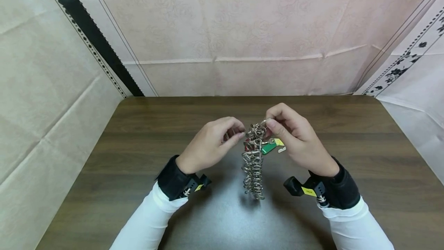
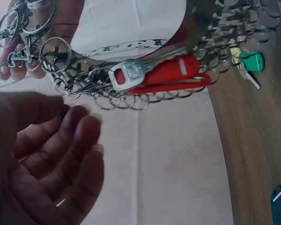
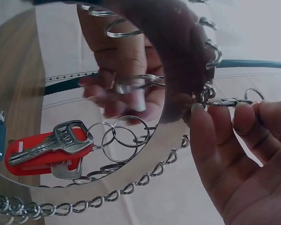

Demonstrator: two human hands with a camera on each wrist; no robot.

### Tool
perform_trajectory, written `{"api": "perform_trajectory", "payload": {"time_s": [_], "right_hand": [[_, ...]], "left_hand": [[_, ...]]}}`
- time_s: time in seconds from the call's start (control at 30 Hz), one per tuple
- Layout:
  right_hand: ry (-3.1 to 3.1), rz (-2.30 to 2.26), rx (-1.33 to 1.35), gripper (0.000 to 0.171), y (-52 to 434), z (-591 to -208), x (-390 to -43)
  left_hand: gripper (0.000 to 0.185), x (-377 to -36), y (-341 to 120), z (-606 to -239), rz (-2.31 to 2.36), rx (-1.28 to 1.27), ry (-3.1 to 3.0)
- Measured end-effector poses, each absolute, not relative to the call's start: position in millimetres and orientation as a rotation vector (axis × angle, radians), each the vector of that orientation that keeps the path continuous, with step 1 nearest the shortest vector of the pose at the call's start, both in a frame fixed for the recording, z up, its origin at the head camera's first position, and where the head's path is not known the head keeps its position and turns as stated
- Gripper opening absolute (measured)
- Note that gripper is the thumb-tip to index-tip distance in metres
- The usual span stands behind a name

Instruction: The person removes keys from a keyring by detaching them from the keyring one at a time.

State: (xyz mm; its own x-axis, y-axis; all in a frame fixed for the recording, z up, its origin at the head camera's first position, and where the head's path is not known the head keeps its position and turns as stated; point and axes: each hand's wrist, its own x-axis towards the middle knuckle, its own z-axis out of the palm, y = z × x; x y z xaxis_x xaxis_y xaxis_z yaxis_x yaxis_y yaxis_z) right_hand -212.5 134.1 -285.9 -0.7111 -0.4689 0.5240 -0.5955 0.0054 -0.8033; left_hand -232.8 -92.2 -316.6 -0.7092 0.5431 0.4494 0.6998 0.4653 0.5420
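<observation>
A shiny metal loop [image 1: 253,161] lined with many small rings hangs between the hands, above the table. My right hand [image 1: 300,142] pinches a small metal clasp [image 3: 227,102] at its upper edge between thumb and fingers. A red key tag [image 3: 25,154] hangs with a silver key [image 3: 65,140] from linked split rings; the red key tag [image 2: 173,72] also shows in the left wrist view. To the left of the loop is my left hand [image 1: 211,140]. In the left wrist view its fingers are loosely bent, apart from the rings, with nothing visibly held.
A green key tag [image 1: 268,148] and a yellow tag [image 1: 279,142] with keys lie behind the loop on the brown wooden table [image 1: 156,157]. The left wrist view shows a dark blue tag [image 2: 279,206] on the table. Patterned cloth [image 1: 243,30] hangs behind.
</observation>
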Motion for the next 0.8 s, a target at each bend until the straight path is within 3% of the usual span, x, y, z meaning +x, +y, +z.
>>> {"api": "perform_trajectory", "payload": {"time_s": [0.8], "right_hand": [[-2.214,1.733,1.216,0.008,137.5,-284.1,-211.5]], "left_hand": [[0.012,-234.0,-77.9,-335.3,-1.174,-1.117,-2.581]]}}
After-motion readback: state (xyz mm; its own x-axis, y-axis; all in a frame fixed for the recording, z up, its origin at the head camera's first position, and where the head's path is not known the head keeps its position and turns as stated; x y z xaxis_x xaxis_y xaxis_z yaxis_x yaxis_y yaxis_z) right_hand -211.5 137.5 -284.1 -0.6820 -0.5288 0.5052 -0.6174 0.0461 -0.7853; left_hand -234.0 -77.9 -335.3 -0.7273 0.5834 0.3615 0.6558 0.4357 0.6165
